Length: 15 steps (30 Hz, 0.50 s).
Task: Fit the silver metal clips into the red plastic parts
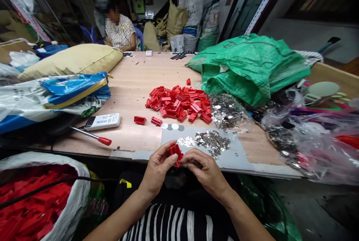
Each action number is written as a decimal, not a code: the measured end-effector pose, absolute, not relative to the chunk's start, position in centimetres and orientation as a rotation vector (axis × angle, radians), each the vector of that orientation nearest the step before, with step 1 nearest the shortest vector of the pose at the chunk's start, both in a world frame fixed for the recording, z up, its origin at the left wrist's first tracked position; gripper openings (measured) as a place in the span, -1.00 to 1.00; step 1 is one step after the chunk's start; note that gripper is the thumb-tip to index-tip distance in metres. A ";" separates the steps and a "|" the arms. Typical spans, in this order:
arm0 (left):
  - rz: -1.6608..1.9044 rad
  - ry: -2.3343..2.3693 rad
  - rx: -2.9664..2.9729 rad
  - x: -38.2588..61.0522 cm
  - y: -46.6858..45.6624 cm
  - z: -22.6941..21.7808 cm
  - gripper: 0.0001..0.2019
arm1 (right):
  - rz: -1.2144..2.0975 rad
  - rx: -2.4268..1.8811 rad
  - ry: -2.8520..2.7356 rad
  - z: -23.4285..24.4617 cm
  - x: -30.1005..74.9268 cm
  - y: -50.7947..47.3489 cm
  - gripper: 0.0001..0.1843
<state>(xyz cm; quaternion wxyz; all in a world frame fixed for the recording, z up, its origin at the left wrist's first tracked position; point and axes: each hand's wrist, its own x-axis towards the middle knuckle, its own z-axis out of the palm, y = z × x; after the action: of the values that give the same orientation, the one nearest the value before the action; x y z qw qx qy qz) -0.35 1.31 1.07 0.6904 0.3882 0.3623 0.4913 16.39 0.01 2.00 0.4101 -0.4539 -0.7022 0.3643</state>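
A small red plastic housing (174, 151) is gripped between the thumb and fingers of my left hand (157, 168), just over the table's front edge. My right hand (206, 167) is pinched closed against the housing's right end; what its fingertips hold is hidden. Beyond my hands, flat silvery metal pieces (212, 142) lie in a loose pile on a grey sheet (238, 153). A brighter cluster of small metal pieces (187, 142) sits to their left. Farther back is a heap of similar red housings (179, 102), with two single ones in front of it.
A green woven sack (252, 65) and clear bags of metal parts (228, 112) stand right. At left are a white-and-blue sack (70, 95), a white box-shaped device (103, 120) and a red-tipped lever (104, 141). Below sits an open sack of red parts (81, 192). Another person (122, 31) sits opposite.
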 end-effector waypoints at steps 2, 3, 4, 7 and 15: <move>1.093 0.801 0.896 -0.5 1.3 0.9 -0.60 | 0.969 -1.159 -1.761 1.8 16.5 0.1 -0.90; 1.095 0.799 0.903 -0.5 1.3 0.8 -0.60 | 0.992 -1.180 -1.748 1.7 16.5 0.1 -0.93; 1.098 0.798 0.908 -0.6 1.3 0.7 -0.60 | 1.014 -1.205 -1.732 1.7 16.5 0.1 -0.94; 1.098 0.800 0.919 -0.8 1.3 0.5 -0.60 | 1.039 -1.281 -1.678 1.7 16.7 0.0 -0.87; 1.139 1.014 1.290 -1.8 2.1 -1.2 -0.59 | 0.825 -1.435 -1.890 1.1 17.7 0.0 -0.68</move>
<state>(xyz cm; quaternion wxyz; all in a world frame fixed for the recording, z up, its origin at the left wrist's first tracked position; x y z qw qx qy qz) -1.77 2.05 -1.20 0.5416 0.5429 0.4268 0.4793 17.66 -0.05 1.06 0.3096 -0.5431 -0.7153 0.3122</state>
